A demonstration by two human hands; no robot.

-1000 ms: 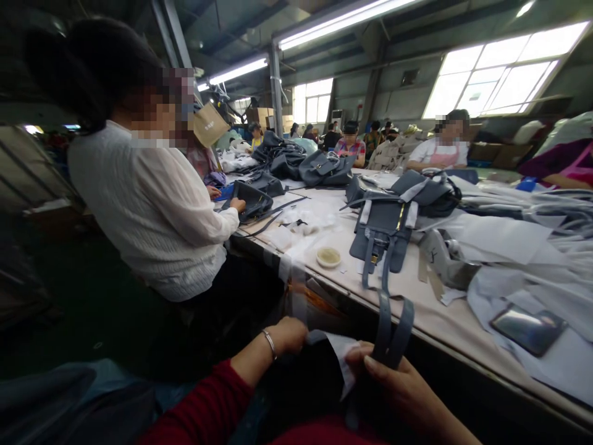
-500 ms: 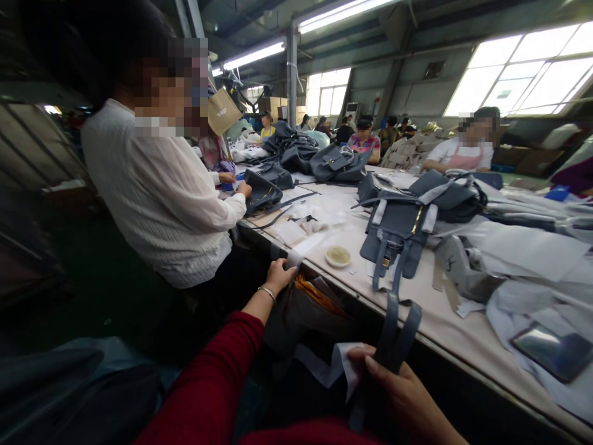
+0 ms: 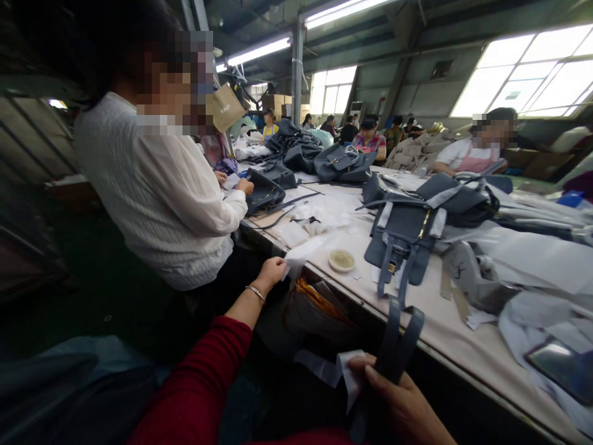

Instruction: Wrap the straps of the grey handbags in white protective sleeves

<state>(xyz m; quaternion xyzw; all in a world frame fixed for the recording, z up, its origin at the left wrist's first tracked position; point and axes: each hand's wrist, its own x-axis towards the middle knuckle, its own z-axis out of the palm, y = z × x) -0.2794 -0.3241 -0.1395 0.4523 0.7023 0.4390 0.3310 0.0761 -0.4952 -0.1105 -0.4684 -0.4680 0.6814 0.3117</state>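
At the table's near edge my left hand, a bangle on its wrist, pinches the end of a thin white sheet lying over the edge. My right hand is closed around a looped dark blue-grey bag strap below the table edge. A white paper strip hangs by its thumb and fingers. Beyond the strap lies a dark blue-grey handbag with a gold zip and wrapped parts. A small round dish of pale stuff sits right of the sheet.
A co-worker in a white top stands at left, holding a small white piece by a dark bag. More bags are heaped at the back. A box and a phone-like dark slab lie right. An orange-lined sack hangs below the edge.
My left hand has moved slightly left and now draws the white sheet's end off the edge. The right hand keeps its hold. The co-worker's hands now hold a white piece.
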